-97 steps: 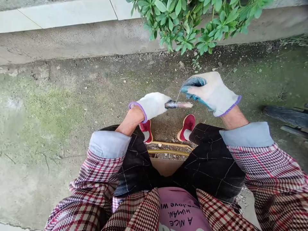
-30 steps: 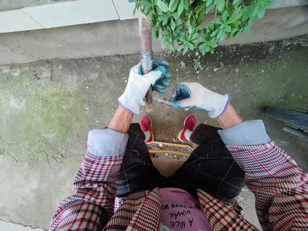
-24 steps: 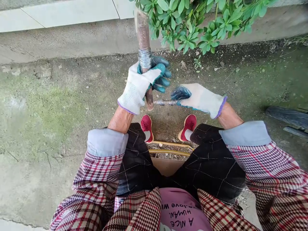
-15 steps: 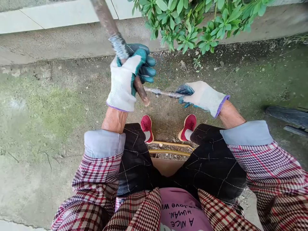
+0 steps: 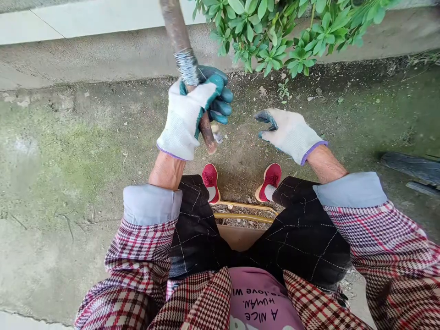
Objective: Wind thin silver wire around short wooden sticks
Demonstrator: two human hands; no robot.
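My left hand (image 5: 201, 107), in a white glove with a green palm, is wrapped round a brown wooden stick (image 5: 175, 27). The stick slants from the top edge down past the hand, and silvery wire (image 5: 187, 65) is wound round it just above my fingers. Right beside its lower end shows a small pale tip with wire (image 5: 217, 134); the rest of that piece is hidden behind the stick and glove. My right hand (image 5: 287, 133), gloved alike, hovers apart to the right, fingers curved with a gap between thumb and fingers and nothing visible in them.
A leafy green bush (image 5: 268, 32) hangs over a low concrete wall (image 5: 103, 57) ahead. Below lies mossy ground (image 5: 75, 151). My red shoes (image 5: 210, 181) stand in front of a yellow metal bar (image 5: 245, 217). A dark object (image 5: 412, 166) lies at the right.
My right hand has let go of the thinner wire-wound rod, which pointed right and now shows only as a small tip. My left hand with the stick has shifted slightly right.
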